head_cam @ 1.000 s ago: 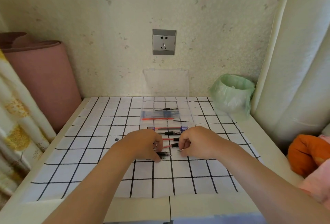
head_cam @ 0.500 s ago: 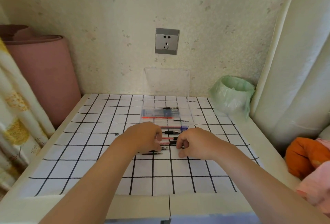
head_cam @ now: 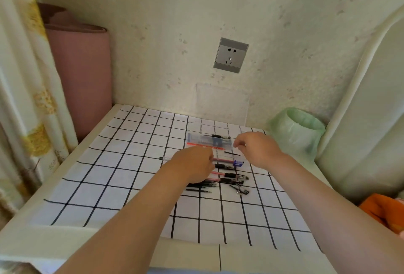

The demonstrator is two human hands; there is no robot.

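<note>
The pens [head_cam: 228,175] lay loose and side by side on the checked cloth [head_cam: 131,164] near the middle of the counter [head_cam: 54,236], probably spread out so each part could be picked singly. The clear box [head_cam: 209,141] sat just at their twelve o'clock, within easy reach. The left hand [head_cam: 194,167] lay knuckles-up at the heap's nine o'clock, its grip curled under. A clear barrel [head_cam: 164,158] poked out at its nine o'clock, but I cannot tell whether it was held. The right hand [head_cam: 259,149] hovered at one o'clock, grip loosely curled, with nothing seen in it.
</note>
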